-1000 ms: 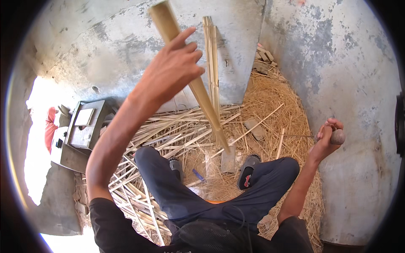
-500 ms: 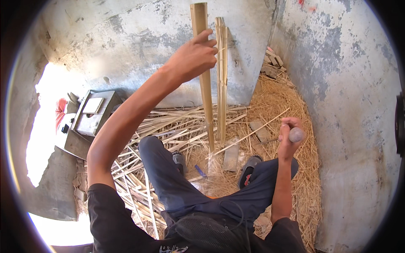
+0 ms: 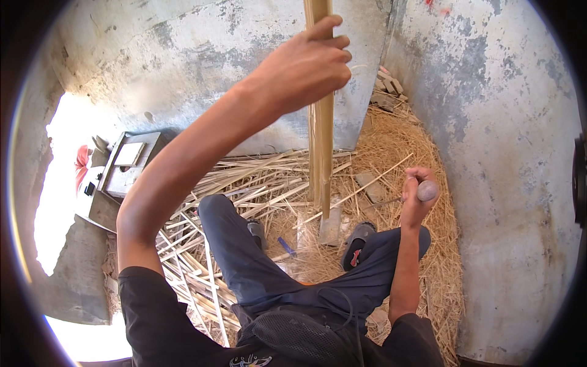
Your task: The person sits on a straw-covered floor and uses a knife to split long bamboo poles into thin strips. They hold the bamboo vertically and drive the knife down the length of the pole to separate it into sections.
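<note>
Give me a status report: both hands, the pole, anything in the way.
Left hand gripping the pole, roughly upright. Right hand closed on a round-ended tool handle. Loose thin strip close by the pole's lower end.

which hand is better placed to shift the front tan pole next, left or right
Left, most likely: the left hand grips the front tan pole up high, while the right hand is apart from it, closed around a round-ended tool.

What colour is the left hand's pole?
The pole is yellowish tan, best seen in the head view.
</note>
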`<state>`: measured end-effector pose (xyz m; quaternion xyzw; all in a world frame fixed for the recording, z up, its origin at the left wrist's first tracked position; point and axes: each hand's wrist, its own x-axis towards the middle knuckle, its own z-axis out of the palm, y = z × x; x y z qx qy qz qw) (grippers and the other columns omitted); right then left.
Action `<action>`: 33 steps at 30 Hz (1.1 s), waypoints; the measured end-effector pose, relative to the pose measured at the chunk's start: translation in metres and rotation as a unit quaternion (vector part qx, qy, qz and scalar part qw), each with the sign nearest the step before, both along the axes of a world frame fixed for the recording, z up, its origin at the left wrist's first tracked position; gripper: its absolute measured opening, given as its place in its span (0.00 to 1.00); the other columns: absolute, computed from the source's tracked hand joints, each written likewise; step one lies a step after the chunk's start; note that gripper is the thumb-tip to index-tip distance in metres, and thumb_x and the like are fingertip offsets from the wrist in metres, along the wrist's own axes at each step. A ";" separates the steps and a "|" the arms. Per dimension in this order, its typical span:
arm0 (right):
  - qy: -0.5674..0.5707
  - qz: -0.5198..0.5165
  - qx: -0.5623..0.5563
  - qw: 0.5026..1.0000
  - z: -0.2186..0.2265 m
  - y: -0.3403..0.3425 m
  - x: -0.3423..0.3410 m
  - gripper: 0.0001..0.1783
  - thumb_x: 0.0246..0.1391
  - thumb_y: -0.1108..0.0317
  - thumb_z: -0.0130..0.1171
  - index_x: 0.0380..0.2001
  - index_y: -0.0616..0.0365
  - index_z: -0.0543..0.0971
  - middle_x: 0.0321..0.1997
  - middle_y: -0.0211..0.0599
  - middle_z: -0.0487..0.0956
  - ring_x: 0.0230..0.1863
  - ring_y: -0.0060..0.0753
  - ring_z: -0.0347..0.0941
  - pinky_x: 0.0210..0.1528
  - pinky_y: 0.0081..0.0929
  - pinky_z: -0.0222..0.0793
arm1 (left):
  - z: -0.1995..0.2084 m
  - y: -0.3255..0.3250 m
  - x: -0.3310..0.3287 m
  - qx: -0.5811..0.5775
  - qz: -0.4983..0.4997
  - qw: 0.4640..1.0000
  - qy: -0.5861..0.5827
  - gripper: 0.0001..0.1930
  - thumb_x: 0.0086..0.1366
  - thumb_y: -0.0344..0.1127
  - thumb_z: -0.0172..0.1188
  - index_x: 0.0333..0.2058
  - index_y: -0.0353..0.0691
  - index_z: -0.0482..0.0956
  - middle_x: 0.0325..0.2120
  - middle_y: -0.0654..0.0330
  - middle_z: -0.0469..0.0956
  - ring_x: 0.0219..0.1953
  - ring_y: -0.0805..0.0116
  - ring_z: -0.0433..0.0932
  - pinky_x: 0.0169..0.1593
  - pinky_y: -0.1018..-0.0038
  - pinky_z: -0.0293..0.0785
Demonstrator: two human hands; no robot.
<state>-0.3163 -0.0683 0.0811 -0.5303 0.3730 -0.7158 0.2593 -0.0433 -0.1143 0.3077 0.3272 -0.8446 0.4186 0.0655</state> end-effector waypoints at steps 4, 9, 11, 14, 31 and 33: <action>0.039 -0.021 0.010 0.999 -0.011 -0.003 -0.002 0.06 0.61 0.79 0.52 0.35 0.60 0.78 0.18 0.22 0.66 0.17 0.12 0.58 0.19 0.16 0.53 | -0.013 -0.001 -0.002 0.006 -0.023 1.000 -0.005 0.05 0.52 0.31 0.66 0.23 0.52 0.87 0.30 0.68 0.80 0.49 0.69 0.77 0.76 0.63 0.54; 0.047 -0.018 0.002 0.999 -0.021 -0.005 -0.006 0.06 0.61 0.79 0.52 0.35 0.59 0.78 0.19 0.22 0.67 0.17 0.11 0.58 0.19 0.16 0.53 | -0.024 -0.003 -0.003 0.009 -0.010 1.000 -0.020 0.04 0.53 0.32 0.65 0.22 0.52 0.87 0.30 0.69 0.79 0.50 0.70 0.76 0.75 0.64 0.53; 0.037 -0.013 0.015 0.999 -0.020 -0.003 -0.003 0.06 0.61 0.79 0.52 0.35 0.59 0.78 0.20 0.22 0.68 0.17 0.11 0.59 0.19 0.16 0.53 | -0.026 -0.005 -0.002 0.007 0.003 1.000 -0.019 0.05 0.53 0.32 0.65 0.22 0.53 0.87 0.30 0.70 0.79 0.50 0.71 0.76 0.75 0.64 0.52; 0.045 -0.023 0.020 0.999 -0.022 -0.004 -0.003 0.06 0.61 0.79 0.53 0.35 0.59 0.78 0.21 0.22 0.69 0.17 0.11 0.59 0.19 0.16 0.54 | -0.025 -0.009 -0.002 -0.012 0.003 1.000 -0.014 0.05 0.53 0.32 0.66 0.23 0.54 0.87 0.30 0.71 0.79 0.51 0.72 0.76 0.75 0.64 0.52; 0.352 -0.012 0.211 0.912 -0.055 -0.011 0.022 0.11 0.55 0.62 0.67 0.40 0.50 0.87 0.40 0.42 0.83 0.44 0.50 0.81 0.46 0.37 0.75 | -0.055 -0.039 -0.010 -0.134 0.038 0.988 0.069 0.14 0.58 0.31 0.66 0.40 0.60 0.84 0.77 0.60 0.42 0.78 0.57 0.37 0.77 0.41 0.23; 0.308 0.036 0.313 0.898 -0.085 -0.009 0.020 0.10 0.55 0.63 0.68 0.39 0.51 0.87 0.37 0.43 0.84 0.44 0.50 0.81 0.46 0.37 0.75 | -0.065 -0.048 -0.011 -0.142 -0.001 0.979 0.147 0.19 0.57 0.29 0.66 0.45 0.61 0.82 0.77 0.56 0.40 0.78 0.51 0.37 0.77 0.40 0.24</action>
